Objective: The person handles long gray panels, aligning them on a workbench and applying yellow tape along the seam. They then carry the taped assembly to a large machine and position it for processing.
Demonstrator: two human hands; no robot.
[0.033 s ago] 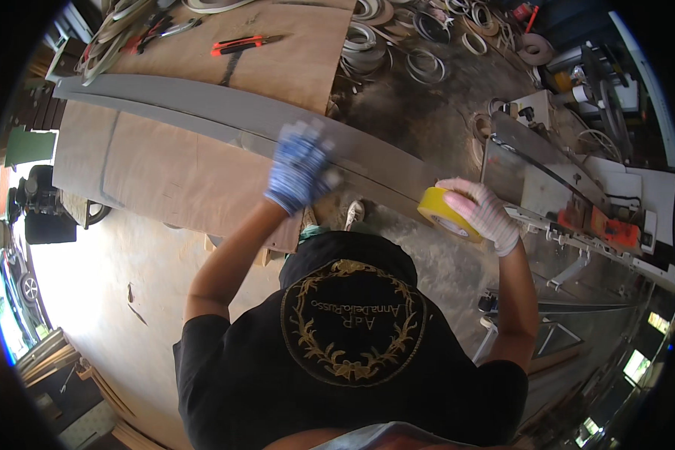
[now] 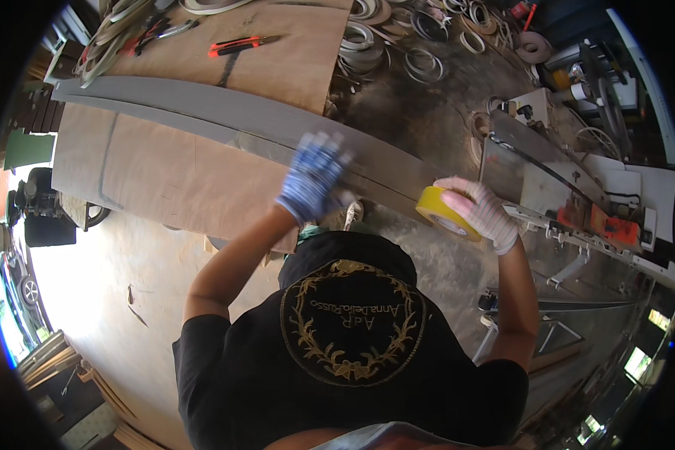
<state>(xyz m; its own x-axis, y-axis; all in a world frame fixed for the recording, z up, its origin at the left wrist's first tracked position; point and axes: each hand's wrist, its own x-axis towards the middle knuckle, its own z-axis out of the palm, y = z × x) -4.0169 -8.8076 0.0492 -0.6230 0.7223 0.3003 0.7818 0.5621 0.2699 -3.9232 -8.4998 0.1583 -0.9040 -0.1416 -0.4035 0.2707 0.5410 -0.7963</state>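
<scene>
Two long grey boards lie side by side across a brown sheet, with a narrow seam between them. Over this seam is my left hand, in a blue glove, its fingers stretched out and smeared by motion. Whether it presses on the boards I cannot tell. At the boards' right end, my right hand, in a pale striped glove, grips a roll of yellow tape. The roll sits tilted, partly covered by the fingers and thumb.
Beneath the boards spreads the brown sheet. An orange utility knife and pliers lie on its far part. Coils of edging strip cover the floor beyond. A machine with a metal rail stands at right.
My left hand has slid a little to the right along the seam. The right hand with the tape roll has hardly moved.
</scene>
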